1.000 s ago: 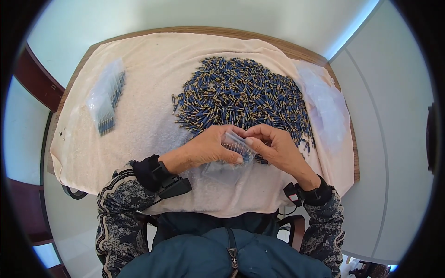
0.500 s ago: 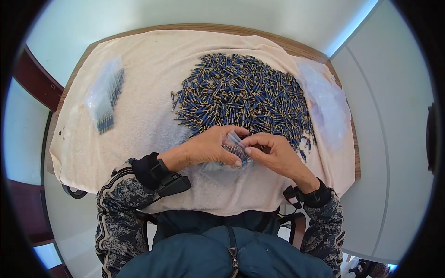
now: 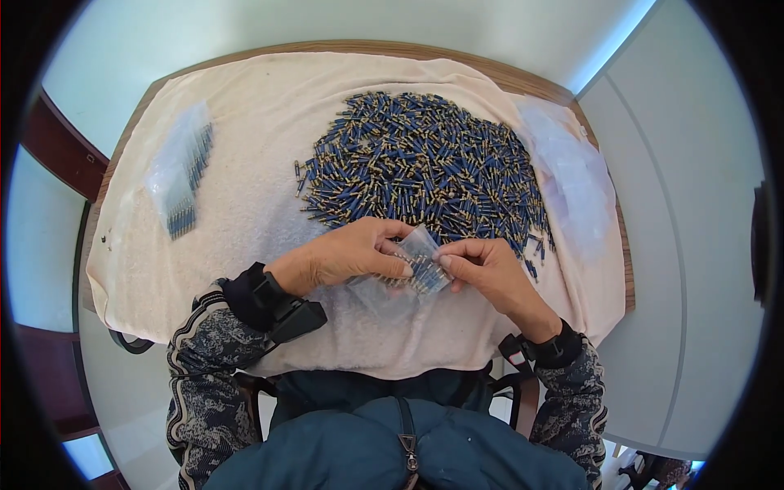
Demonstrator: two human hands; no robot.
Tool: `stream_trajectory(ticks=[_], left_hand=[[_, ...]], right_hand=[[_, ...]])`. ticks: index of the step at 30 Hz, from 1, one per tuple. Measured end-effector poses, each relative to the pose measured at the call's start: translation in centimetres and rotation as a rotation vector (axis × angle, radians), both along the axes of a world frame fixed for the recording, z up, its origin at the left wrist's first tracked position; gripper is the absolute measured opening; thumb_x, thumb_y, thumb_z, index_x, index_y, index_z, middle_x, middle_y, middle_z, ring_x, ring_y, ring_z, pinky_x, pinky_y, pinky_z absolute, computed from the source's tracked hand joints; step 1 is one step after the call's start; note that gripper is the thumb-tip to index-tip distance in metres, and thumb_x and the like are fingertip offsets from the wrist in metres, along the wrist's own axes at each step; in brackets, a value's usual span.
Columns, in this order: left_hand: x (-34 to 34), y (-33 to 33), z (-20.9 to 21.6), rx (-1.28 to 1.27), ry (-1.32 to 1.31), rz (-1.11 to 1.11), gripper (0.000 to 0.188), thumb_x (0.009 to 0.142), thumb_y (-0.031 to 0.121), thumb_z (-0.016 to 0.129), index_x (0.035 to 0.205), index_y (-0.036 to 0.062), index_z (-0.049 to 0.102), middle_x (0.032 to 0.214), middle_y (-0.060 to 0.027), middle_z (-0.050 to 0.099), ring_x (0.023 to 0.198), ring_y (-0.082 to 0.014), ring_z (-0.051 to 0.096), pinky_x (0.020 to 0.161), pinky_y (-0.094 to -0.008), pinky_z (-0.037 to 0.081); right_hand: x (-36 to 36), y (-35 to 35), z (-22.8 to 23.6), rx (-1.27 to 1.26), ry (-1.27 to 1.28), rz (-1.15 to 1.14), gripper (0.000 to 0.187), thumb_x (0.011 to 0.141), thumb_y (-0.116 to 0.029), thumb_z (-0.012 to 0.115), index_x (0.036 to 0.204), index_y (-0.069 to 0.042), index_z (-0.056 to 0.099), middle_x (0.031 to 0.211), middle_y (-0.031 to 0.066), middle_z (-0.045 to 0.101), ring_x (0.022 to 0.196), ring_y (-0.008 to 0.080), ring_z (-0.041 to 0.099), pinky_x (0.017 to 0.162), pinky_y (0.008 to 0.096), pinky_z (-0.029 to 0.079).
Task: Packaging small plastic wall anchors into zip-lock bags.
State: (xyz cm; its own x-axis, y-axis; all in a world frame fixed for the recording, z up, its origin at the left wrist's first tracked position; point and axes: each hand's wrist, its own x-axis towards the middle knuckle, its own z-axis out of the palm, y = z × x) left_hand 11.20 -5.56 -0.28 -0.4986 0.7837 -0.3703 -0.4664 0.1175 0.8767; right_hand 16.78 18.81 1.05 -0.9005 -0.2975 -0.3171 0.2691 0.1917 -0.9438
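Between my hands, near the table's front, is a clear plastic bag (image 3: 422, 242) with several small blue pieces with brass-coloured ends (image 3: 428, 272) inside it. My left hand (image 3: 357, 253) is closed on the bag's left side, thumb across the front. My right hand (image 3: 492, 272) pinches the bag's right edge between thumb and fingers. The loose lower part of the plastic hangs below my left hand. Just beyond both hands lies a large heap of the same blue and brass pieces (image 3: 425, 163).
A beige towel (image 3: 245, 163) covers the wooden table (image 3: 318, 47). At the far left lie clear bags (image 3: 174, 159) with rows of the blue pieces in them. Flat clear plastic bags (image 3: 567, 175) lie right of the heap. A grey-white panel (image 3: 678, 204) stands beyond the table's right edge.
The bag has turned and opened out toward me, so more of the pieces inside show. My left hand has shifted slightly left, and the gap between my hands is wider.
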Motion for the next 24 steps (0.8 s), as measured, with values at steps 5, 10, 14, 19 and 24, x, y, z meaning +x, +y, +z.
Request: stream_trajectory(ticks=[5, 10, 14, 19, 24], left_hand=[[0.2, -0.4, -0.7, 0.058, 0.066, -0.045, 0.066, 0.077, 0.005, 0.076, 0.135, -0.0054, 0.046, 0.104, -0.0124, 0.071, 0.086, -0.0131, 0.068, 0.076, -0.0226, 0.052], [-0.1, -0.9, 0.0, 0.082, 0.034, -0.043, 0.067, 0.078, 0.001, 0.074, 0.137, -0.0059, 0.044, 0.107, -0.0146, 0.07, 0.091, -0.0142, 0.068, 0.082, -0.0236, 0.052], [-0.3, -1.3, -0.1, 0.072, 0.003, -0.064, 0.07, 0.08, -0.004, 0.07, 0.142, -0.0071, 0.037, 0.114, -0.0188, 0.068, 0.101, -0.0188, 0.068, 0.088, -0.0273, 0.054], [-0.1, -1.2, -0.4, 0.039, 0.039, -0.019, 0.069, 0.081, -0.003, 0.07, 0.142, -0.0074, 0.037, 0.112, -0.019, 0.069, 0.099, -0.0187, 0.069, 0.088, -0.0274, 0.054], [-0.2, -1.1, -0.5, 0.032, -0.011, 0.003, 0.066, 0.081, -0.005, 0.066, 0.141, -0.0079, 0.037, 0.111, -0.018, 0.069, 0.097, -0.018, 0.069, 0.088, -0.0265, 0.054]], right_hand=[[0.3, 0.5, -0.9, -0.018, -0.029, -0.083, 0.02, 0.093, -0.012, 0.066, 0.106, 0.002, 0.071, 0.085, 0.0043, 0.069, 0.065, 0.0076, 0.06, 0.063, 0.0203, 0.05], [0.5, 0.9, -1.7, -0.094, -0.027, -0.12, 0.021, 0.093, -0.012, 0.065, 0.108, 0.002, 0.07, 0.086, 0.0053, 0.069, 0.065, 0.0086, 0.061, 0.064, 0.0207, 0.051], [0.6, 0.8, -1.7, -0.121, -0.022, -0.158, 0.021, 0.094, -0.012, 0.065, 0.109, 0.002, 0.07, 0.087, 0.0058, 0.069, 0.066, 0.0092, 0.061, 0.065, 0.0212, 0.051], [0.9, 0.5, -1.5, -0.113, -0.017, -0.169, 0.022, 0.094, -0.011, 0.064, 0.11, 0.002, 0.07, 0.088, 0.0063, 0.069, 0.066, 0.0096, 0.061, 0.065, 0.0217, 0.052], [0.9, 0.7, -1.7, -0.107, -0.02, -0.161, 0.022, 0.094, -0.011, 0.064, 0.111, 0.002, 0.07, 0.089, 0.0065, 0.07, 0.066, 0.0097, 0.062, 0.065, 0.0216, 0.052]])
